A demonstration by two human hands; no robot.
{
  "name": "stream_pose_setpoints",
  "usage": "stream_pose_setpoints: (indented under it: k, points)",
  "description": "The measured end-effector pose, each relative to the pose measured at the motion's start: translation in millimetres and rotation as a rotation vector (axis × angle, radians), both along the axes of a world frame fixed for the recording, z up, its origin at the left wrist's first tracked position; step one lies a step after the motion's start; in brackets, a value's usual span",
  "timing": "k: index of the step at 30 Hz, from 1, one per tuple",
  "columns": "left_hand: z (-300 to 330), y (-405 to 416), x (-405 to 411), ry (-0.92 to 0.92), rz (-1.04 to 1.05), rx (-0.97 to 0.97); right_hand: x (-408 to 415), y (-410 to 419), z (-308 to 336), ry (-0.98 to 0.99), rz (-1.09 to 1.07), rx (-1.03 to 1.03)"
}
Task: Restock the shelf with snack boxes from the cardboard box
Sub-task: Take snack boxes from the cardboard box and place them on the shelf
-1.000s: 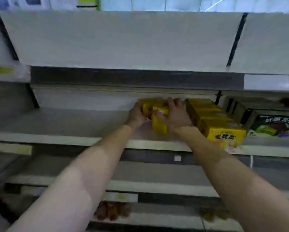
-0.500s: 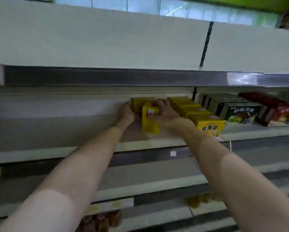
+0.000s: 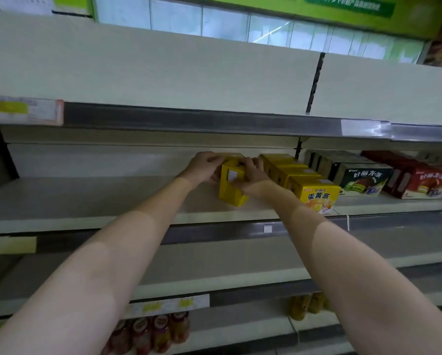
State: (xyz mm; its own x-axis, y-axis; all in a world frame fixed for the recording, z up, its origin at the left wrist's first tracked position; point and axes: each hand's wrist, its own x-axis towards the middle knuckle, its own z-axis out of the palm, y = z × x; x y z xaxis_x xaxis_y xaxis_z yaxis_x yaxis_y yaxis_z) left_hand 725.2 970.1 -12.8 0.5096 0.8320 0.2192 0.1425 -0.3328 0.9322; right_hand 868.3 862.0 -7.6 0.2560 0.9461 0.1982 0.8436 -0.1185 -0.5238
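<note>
2 hands (image 3: 204, 167) still on yellow box (image 3: 231, 189) (camera tilted up)

one head-worn view, close to the shelf (image 3: 86, 201), faces forward and slightly down along both outstretched forearms; upper shelving fills 12 o'clock, lower shelves with bottles (image 3: 153, 334) sit toward 6 o'clock.

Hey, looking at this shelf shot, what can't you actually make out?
Head view only:
- Yellow box front label: turned away, partly covered by the right hand.
- Box behind it: hidden by the left hand.
- Cardboard box: outside the frame.
- Price tag print: blurred.
- Bottles on the lowest shelf: dim, partly hidden by the left forearm.
</note>
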Motion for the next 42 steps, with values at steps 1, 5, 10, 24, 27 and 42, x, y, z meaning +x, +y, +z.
stream_pose_setpoints:
  k: [1,5,10,24,27,42]
  points:
    - [2.1,-4.4,-1.9,0.035,-0.024,-0.013,-0.5,-2.0,-3.6,0.036,0.008,0.032]
    - [0.4,-10.4,-5.6,0.106,-0.018,0.007,-2.9,-10.0,-18.3,0.248,-0.024,0.143]
    - [-6.1,-9.8,-13.6,0.311,-0.011,0.101,11.7,3.0,-39.1,0.400,-0.043,0.047]
    - [-30.8,22.2,-9.3,0.365,0.060,0.124,2.7,-24.3,-22.9,0.313,-0.089,-0.021]
    - [-12.0,-11.6,-21.5,0.260,0.092,0.122,4.6,-22.2,-22.2,0.308,-0.088,-0.014]
    - [13.9,-48.1,-44.8,0.184,-0.121,-0.073,16.7,-15.5,-26.6,0.276,-0.239,0.109]
